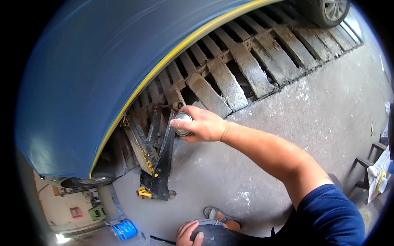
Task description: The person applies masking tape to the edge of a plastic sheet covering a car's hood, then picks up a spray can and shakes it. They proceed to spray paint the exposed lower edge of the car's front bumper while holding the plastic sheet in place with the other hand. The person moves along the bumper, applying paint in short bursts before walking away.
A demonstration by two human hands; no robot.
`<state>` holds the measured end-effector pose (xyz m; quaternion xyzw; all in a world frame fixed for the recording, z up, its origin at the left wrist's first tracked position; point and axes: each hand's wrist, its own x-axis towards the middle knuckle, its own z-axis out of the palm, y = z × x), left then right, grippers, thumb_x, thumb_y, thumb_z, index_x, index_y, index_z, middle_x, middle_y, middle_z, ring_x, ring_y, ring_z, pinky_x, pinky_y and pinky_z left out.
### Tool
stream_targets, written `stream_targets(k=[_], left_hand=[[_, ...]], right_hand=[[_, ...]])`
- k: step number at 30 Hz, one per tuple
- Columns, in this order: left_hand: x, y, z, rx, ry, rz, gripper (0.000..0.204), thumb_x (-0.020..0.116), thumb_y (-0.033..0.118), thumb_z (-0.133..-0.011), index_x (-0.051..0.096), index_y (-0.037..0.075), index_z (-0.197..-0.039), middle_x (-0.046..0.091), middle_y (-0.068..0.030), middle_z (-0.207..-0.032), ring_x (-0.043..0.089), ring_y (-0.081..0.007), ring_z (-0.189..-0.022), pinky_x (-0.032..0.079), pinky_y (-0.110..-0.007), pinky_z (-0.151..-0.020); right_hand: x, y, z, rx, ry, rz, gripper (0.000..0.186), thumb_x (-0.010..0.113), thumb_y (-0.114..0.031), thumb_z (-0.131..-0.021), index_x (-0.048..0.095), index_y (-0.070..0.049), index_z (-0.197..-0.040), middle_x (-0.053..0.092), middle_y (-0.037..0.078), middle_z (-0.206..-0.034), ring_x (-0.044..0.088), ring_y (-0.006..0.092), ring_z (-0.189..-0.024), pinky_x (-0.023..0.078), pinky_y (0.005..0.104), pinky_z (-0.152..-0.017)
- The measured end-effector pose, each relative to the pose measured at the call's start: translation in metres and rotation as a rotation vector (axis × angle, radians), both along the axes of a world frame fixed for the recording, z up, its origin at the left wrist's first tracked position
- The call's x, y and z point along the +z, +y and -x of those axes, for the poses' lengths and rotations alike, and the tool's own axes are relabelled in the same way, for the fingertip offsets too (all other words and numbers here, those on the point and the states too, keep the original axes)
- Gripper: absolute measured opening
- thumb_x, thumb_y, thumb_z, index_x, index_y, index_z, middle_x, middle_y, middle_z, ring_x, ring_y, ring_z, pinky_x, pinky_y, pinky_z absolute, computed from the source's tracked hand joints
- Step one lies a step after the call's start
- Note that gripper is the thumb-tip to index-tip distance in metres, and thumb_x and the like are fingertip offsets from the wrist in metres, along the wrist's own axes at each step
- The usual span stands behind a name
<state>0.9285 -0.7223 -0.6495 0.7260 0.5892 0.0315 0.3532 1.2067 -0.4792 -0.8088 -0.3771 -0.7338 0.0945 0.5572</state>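
Note:
My right hand (206, 125) is closed around a spray can (184, 123); I look down on its silvery top, with a finger over the nozzle area. The can is held above a black scissor-like metal stand or jack (164, 172) with yellow parts, which lies by the car's edge. Alongside, blue plastic sheeting (90, 82) covers the car's side, and a band of yellow tape (137, 90) follows its lower edge. Down at the lower edge of the view, my left hand (188, 234) rests over my dark-trousered knee, its fingers bent and apart, holding nothing.
Under the car, worn metal slats (248, 69) with gaps border the concrete floor (262, 180). A car wheel (330, 12) stands at the far right. A blue tin (124, 230) sits at the lower left, and a dark stand (364, 166) with paper and tape is at the right.

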Motion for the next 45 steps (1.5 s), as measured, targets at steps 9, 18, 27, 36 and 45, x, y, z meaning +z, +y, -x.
stream_targets(k=[9,18,27,36,45], left_hand=[[-0.009,0.025,0.055,-0.096,-0.060,-0.087,0.036,0.066,0.012,-0.084,0.062,-0.004,-0.115,0.063,-0.0237,-0.116,0.059,-0.0394,-0.109,0.045,-0.043,-0.097],[-0.010,0.024,0.109,-0.132,-0.138,-0.144,0.042,0.068,0.015,-0.081,0.060,-0.003,-0.118,0.062,-0.0236,-0.117,0.057,-0.0426,-0.108,0.042,-0.048,-0.098],[-0.006,-0.002,0.147,0.009,-0.196,-0.231,0.046,0.068,0.015,-0.081,0.059,-0.002,-0.123,0.060,-0.0231,-0.121,0.055,-0.0423,-0.113,0.042,-0.048,-0.100],[-0.010,-0.005,0.172,-0.034,-0.226,-0.180,0.050,0.067,0.021,-0.082,0.058,-0.001,-0.125,0.060,-0.0223,-0.120,0.055,-0.0419,-0.113,0.040,-0.050,-0.102],[-0.007,0.001,0.192,-0.114,-0.191,-0.149,0.049,0.066,0.022,-0.083,0.058,-0.003,-0.123,0.059,-0.0244,-0.121,0.055,-0.0439,-0.113,0.041,-0.050,-0.101]], right_hand=[[-0.003,-0.027,-0.131,-0.607,-0.229,-0.025,0.069,0.083,-0.019,-0.073,0.050,-0.023,-0.133,0.052,0.019,-0.124,0.058,0.0386,-0.111,0.055,0.0429,-0.088],[0.003,-0.024,-0.083,-0.722,-0.405,-0.065,0.069,0.084,-0.019,-0.070,0.050,-0.019,-0.131,0.051,0.018,-0.123,0.059,0.0372,-0.105,0.057,0.0424,-0.079],[0.030,0.046,0.155,-0.104,-0.395,-0.190,0.073,0.083,-0.023,-0.070,0.049,-0.029,-0.134,0.054,0.026,-0.118,0.060,0.0391,-0.101,0.055,0.0447,-0.081],[0.023,0.025,0.077,-0.426,-0.538,-0.027,0.064,0.083,-0.023,-0.071,0.053,-0.023,-0.127,0.052,0.025,-0.123,0.057,0.0408,-0.107,0.057,0.0448,-0.080],[-0.012,-0.062,-0.053,-0.780,-0.613,0.002,0.068,0.083,-0.020,-0.074,0.049,-0.014,-0.132,0.048,0.021,-0.126,0.055,0.0402,-0.109,0.052,0.0474,-0.088]])
